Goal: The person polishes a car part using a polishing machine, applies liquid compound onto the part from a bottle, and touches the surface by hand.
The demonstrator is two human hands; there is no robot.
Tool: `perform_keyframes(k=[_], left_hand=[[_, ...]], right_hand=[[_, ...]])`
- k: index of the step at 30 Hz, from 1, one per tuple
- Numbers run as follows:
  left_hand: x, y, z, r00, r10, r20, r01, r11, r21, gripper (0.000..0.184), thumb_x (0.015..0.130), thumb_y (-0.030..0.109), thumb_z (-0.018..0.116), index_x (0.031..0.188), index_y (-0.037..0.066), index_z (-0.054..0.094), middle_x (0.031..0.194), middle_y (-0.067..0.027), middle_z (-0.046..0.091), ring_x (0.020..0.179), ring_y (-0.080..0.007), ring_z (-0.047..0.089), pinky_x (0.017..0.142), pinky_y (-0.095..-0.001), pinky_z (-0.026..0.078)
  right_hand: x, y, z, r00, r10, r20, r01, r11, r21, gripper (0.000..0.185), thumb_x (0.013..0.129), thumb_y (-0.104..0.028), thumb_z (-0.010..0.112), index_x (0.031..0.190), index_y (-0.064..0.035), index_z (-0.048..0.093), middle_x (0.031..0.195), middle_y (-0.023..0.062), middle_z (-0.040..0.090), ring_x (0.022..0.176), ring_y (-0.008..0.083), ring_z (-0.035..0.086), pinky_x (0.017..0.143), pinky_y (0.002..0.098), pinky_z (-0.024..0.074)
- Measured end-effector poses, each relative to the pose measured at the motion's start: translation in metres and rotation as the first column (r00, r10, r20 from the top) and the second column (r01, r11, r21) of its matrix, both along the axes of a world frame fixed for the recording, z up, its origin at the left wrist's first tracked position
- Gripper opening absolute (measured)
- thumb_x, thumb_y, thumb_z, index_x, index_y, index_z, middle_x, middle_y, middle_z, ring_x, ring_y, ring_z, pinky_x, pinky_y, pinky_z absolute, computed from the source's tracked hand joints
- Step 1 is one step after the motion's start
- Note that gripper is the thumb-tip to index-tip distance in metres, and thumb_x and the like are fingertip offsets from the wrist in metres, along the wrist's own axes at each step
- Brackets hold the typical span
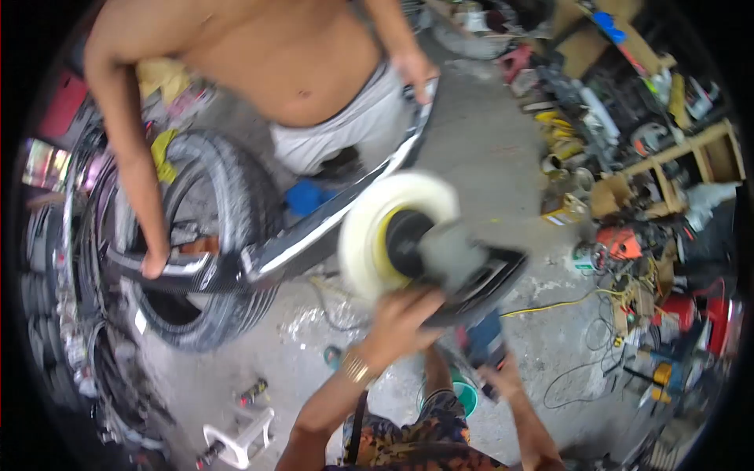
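I hold an angle polisher (481, 337) with a round white-and-yellow polishing pad (357, 259). My left hand (404, 326), below a gold watch, is closed at the tool's front near the pad; its exact grip is partly hidden. My right hand (503, 378) wraps the rear handle. Beyond the pad, a co-worker holds a long, curved, glossy black trim piece (314, 229), one hand (155, 263) at its left end and the other hand (416, 71) at its upper right. The pad overlaps the trim in view; whether they touch I cannot tell.
A large tyre (251, 184) stands behind the trim at left. A white plastic stool (242, 438) lies below it. At right, a yellow cord (561, 304) crosses the concrete floor towards tools and a wooden crate (719, 153). A green bucket (466, 398) is by my legs.
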State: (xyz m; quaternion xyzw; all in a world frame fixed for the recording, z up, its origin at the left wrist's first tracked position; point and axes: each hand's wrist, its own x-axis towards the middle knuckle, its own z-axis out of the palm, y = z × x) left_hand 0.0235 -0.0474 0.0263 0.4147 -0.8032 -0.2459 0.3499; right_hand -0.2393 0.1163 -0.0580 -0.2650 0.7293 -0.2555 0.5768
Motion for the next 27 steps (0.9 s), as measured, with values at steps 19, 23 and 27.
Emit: perform_keyframes(k=[19, 23, 27], left_hand=[[-0.026, -0.055, 0.028, 0.999, -0.027, 0.034, 0.027, 1.0, 0.002, 0.027, 0.061, 0.017, 0.074, 0.082, 0.007, 0.059, 0.075, -0.0099, 0.062, 0.068, -0.0303, 0.062, 0.058, -0.0406, 0.048], [-0.023, -0.062, 0.031, 0.998, -0.001, 0.067, -0.001, 1.0, 0.023, 0.032, 0.057, 0.015, 0.075, 0.085, 0.007, 0.062, 0.077, -0.0106, 0.064, 0.068, -0.0326, 0.06, 0.061, -0.04, 0.047], [0.056, 0.037, 0.071, 0.973, 0.142, 0.181, -0.142, 0.99, -0.015, 0.02, 0.056, 0.01, 0.074, 0.061, 0.006, 0.055, 0.056, -0.0064, 0.054, 0.05, -0.025, 0.054, 0.05, -0.034, 0.041]], right_hand=[[-0.003, -0.035, -0.031, 0.95, 0.021, 0.311, -0.013, 1.0, -0.028, 0.082, 0.067, -0.011, 0.081, 0.133, 0.0028, 0.035, 0.106, 0.0134, 0.059, 0.083, 0.0197, 0.059, 0.068, 0.0317, 0.0512], [0.003, -0.062, -0.037, 0.935, 0.037, 0.352, -0.019, 0.998, -0.052, 0.072, 0.067, -0.007, 0.078, 0.129, 0.0034, 0.042, 0.103, 0.0121, 0.063, 0.086, 0.0186, 0.063, 0.074, 0.0327, 0.0529], [0.062, -0.012, -0.011, 0.874, 0.484, -0.045, -0.483, 0.856, -0.182, 0.113, 0.058, -0.027, 0.089, 0.144, 0.0067, 0.024, 0.139, 0.0242, 0.042, 0.128, 0.0273, 0.043, 0.109, 0.0379, 0.0304]])
